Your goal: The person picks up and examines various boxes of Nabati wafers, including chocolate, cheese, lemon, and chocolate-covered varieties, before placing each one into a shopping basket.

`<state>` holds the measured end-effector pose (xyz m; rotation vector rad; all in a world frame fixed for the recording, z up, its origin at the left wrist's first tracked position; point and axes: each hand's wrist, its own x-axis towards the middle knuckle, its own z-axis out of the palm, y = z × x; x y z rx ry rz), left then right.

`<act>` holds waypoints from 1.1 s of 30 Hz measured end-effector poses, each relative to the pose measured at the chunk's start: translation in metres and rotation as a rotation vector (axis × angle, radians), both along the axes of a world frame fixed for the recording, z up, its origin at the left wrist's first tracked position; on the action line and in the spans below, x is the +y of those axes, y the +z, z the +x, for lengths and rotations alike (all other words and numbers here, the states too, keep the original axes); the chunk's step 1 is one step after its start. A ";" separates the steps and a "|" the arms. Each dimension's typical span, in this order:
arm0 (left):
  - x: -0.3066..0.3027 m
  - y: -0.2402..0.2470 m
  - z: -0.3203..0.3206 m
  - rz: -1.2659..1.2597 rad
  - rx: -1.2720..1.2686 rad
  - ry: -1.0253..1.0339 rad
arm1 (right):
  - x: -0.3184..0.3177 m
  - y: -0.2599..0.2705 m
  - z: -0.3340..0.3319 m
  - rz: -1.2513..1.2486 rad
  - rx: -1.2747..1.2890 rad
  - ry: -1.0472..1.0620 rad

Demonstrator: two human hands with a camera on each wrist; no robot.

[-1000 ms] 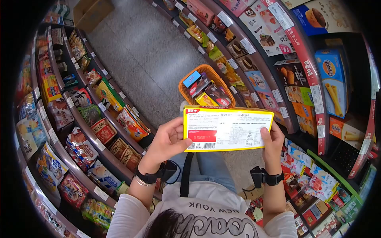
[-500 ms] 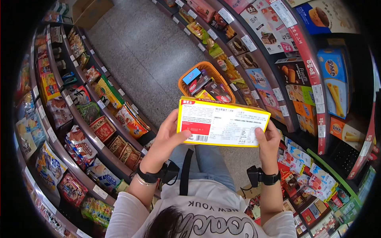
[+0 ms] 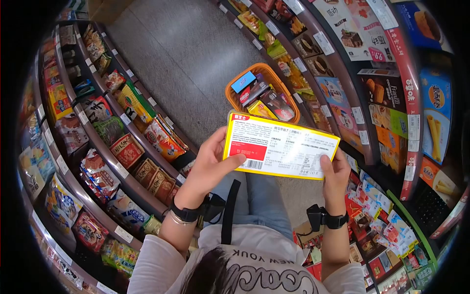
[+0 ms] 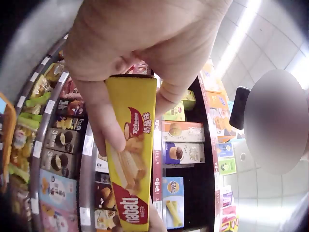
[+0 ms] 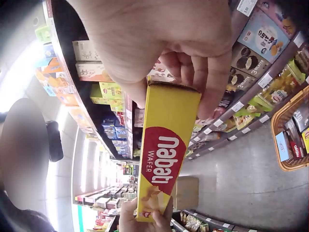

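Observation:
Both hands hold a yellow box of Nabati wafers [image 3: 281, 149] in front of the body, its printed back panel with barcode and red patch facing up in the head view. My left hand [image 3: 208, 159] grips the box's left end, thumb over the lower corner by the barcode. At the other end my right hand [image 3: 335, 174] pinches it, thumb on the back panel and fingers behind. The left wrist view shows a narrow side of the wafer box [image 4: 130, 159] with a wafer picture; the right wrist view shows the red Nabati logo on a side [image 5: 164, 150].
An orange basket [image 3: 229, 93] stands on the floor beyond the wafer box, with several snack boxes inside. Shelves of bagged snacks [image 3: 129, 157] line the left. Boxed biscuits [image 3: 379, 90] fill the shelves on the right. Grey floor [image 3: 181, 49] runs between them.
The wafer box has risen slightly in the head view and now slants down to the right. The basket and right shelves have shifted rightward in view. Both hands keep their grip.

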<state>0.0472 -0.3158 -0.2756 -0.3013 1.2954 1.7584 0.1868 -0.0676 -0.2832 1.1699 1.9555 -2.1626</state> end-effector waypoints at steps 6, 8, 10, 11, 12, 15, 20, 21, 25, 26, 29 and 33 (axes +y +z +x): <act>0.007 -0.001 -0.001 0.024 0.020 -0.006 | 0.004 -0.001 0.002 0.007 -0.004 -0.025; 0.008 -0.003 0.000 0.029 0.025 -0.010 | 0.006 -0.002 0.002 0.007 0.000 -0.029; 0.011 -0.006 0.003 0.021 0.019 -0.011 | 0.007 -0.002 0.002 0.000 -0.005 -0.038; 0.012 -0.010 0.005 0.012 0.012 -0.007 | 0.007 0.000 0.001 -0.006 -0.012 -0.042; 0.013 -0.015 0.007 0.002 0.004 -0.003 | 0.007 0.000 0.001 -0.012 -0.018 -0.046; 0.006 -0.036 0.004 0.224 -0.415 0.153 | 0.011 -0.004 0.012 0.283 0.168 0.195; -0.007 -0.090 0.007 0.256 -0.351 -0.012 | -0.003 -0.016 0.008 0.361 0.254 0.393; -0.004 -0.099 0.011 0.200 -0.361 0.000 | -0.005 -0.022 0.007 0.316 0.219 0.381; 0.001 -0.146 0.023 0.063 -0.454 0.085 | 0.001 -0.077 0.023 0.009 0.107 0.442; -0.005 -0.172 0.032 0.083 -0.437 0.092 | 0.003 -0.089 0.025 -0.098 0.071 0.451; -0.005 -0.230 0.037 0.135 -0.443 0.122 | 0.001 -0.155 0.027 -0.286 0.000 0.383; -0.008 -0.318 0.033 0.177 -0.516 0.085 | 0.000 -0.230 -0.009 -0.239 -0.295 0.160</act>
